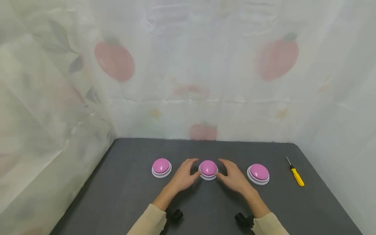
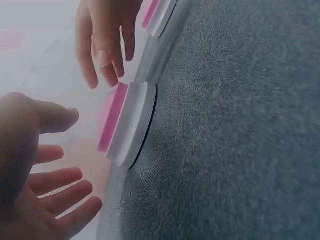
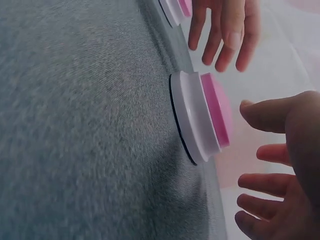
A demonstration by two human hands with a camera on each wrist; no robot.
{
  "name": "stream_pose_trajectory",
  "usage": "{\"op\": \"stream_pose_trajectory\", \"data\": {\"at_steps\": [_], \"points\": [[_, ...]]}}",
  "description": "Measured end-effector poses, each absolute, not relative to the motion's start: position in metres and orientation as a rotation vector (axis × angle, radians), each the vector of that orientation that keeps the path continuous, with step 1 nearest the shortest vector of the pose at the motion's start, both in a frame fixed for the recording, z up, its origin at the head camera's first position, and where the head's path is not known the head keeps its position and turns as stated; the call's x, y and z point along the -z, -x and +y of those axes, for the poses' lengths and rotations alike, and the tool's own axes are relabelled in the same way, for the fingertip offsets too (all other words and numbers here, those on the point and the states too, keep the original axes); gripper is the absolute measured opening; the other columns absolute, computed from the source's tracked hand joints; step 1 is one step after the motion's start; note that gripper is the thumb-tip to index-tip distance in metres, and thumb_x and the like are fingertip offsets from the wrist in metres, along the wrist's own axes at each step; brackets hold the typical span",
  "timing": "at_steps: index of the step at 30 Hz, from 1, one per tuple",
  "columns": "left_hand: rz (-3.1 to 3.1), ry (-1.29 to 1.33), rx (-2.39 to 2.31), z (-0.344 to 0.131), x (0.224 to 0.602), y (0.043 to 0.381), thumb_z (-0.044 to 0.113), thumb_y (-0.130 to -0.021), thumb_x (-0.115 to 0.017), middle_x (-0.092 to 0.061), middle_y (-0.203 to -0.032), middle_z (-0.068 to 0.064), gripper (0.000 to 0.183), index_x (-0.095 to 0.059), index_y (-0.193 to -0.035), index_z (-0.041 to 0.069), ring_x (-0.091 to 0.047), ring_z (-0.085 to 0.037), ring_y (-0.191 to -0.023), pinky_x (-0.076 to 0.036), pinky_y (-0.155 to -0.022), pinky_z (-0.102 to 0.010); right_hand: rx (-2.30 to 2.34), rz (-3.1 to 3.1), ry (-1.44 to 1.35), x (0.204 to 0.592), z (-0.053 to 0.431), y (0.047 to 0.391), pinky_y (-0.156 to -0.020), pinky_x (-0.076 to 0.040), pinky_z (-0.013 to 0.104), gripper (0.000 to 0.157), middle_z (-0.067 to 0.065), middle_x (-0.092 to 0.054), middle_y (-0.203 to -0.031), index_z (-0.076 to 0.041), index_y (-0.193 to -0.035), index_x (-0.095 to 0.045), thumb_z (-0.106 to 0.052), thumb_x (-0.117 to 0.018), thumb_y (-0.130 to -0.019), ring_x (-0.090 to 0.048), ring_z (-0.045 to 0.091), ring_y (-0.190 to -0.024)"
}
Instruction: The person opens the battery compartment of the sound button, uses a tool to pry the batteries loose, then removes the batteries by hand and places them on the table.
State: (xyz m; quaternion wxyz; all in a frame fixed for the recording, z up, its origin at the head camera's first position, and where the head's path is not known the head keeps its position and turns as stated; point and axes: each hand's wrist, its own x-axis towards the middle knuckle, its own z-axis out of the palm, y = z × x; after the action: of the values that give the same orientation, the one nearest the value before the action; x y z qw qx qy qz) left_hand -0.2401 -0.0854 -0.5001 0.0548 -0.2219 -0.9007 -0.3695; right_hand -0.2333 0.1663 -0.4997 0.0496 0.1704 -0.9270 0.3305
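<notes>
A pink push button [image 1: 208, 168] on a white round base sits at the middle of the dark table, between my two hands. My left hand [image 1: 184, 175] is on its left side, thumb and fingers spread with nothing held. On its right side, my right hand [image 1: 233, 176] mirrors that pose, also holding nothing. Both wrist views show the middle button [image 2: 112, 120] [image 3: 216, 111] resting on the cloth surface, with gaps between it and the nearer fingers. Another pink button [image 1: 161, 166] lies left of my left hand, and a third [image 1: 259, 172] lies right of my right hand.
A screwdriver [image 1: 296, 174] with a yellow handle lies at the table's right side. The dark grey table [image 1: 132, 195] ends at a white patterned curtain [image 1: 188, 65] behind and at both sides. Black wrist straps [image 1: 176, 216] show near the sleeves.
</notes>
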Motion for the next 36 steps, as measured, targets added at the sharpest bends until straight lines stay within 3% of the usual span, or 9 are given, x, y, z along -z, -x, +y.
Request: {"op": "stream_pose_trajectory", "data": {"at_steps": [8, 16, 30, 36], "points": [[-2.700, 0.695, 1.344, -0.080, 0.509, 0.254, 0.020, -0.091, -0.075, -0.059, -0.129, -0.022, 0.058, -0.054, -0.139, -0.003, -0.058, -0.036, -0.119, -0.049, -0.094, -0.051, -1.221, -2.761, -0.508, 0.506, 0.159, 0.241, -0.109, -0.035, 0.059, 0.064, 0.022, -0.055, -0.142, 0.000, -0.143, -0.054, -0.025, -0.077, -0.090, -0.048, 0.041, -0.135], [-2.656, 0.710, 1.616, -0.070, 0.508, 0.259, 0.011, -0.086, -0.079, -0.059, -0.127, -0.025, 0.060, -0.053, -0.137, -0.008, -0.058, -0.040, -0.118, -0.048, -0.098, -0.052, -1.487, -2.702, -0.478, 0.515, 0.157, 0.246, -0.107, -0.040, 0.054, 0.061, 0.019, -0.061, -0.135, 0.003, -0.138, -0.056, -0.017, -0.081, -0.087, -0.054, 0.037, -0.130], [-2.779, 0.678, 1.450, -0.070, 0.512, 0.265, 0.015, -0.079, -0.086, -0.063, -0.124, -0.016, 0.063, -0.058, -0.132, -0.003, -0.062, -0.030, -0.110, -0.050, -0.095, -0.046, -1.602, -2.618, -0.450, 0.519, 0.146, 0.247, -0.097, -0.050, 0.049, 0.058, 0.019, -0.065, -0.127, 0.004, -0.129, -0.062, -0.004, -0.086, -0.077, -0.065, 0.034, -0.115], [-2.754, 0.639, 1.521, -0.072, 0.508, 0.259, 0.014, -0.078, -0.087, -0.062, -0.126, -0.016, 0.062, -0.059, -0.131, -0.002, -0.062, -0.031, -0.111, -0.050, -0.095, -0.047, -1.658, -2.619, -0.438, 0.516, 0.146, 0.245, -0.097, -0.050, 0.049, 0.059, 0.020, -0.064, -0.129, 0.004, -0.131, -0.061, -0.007, -0.086, -0.078, -0.065, 0.035, -0.115]]}}
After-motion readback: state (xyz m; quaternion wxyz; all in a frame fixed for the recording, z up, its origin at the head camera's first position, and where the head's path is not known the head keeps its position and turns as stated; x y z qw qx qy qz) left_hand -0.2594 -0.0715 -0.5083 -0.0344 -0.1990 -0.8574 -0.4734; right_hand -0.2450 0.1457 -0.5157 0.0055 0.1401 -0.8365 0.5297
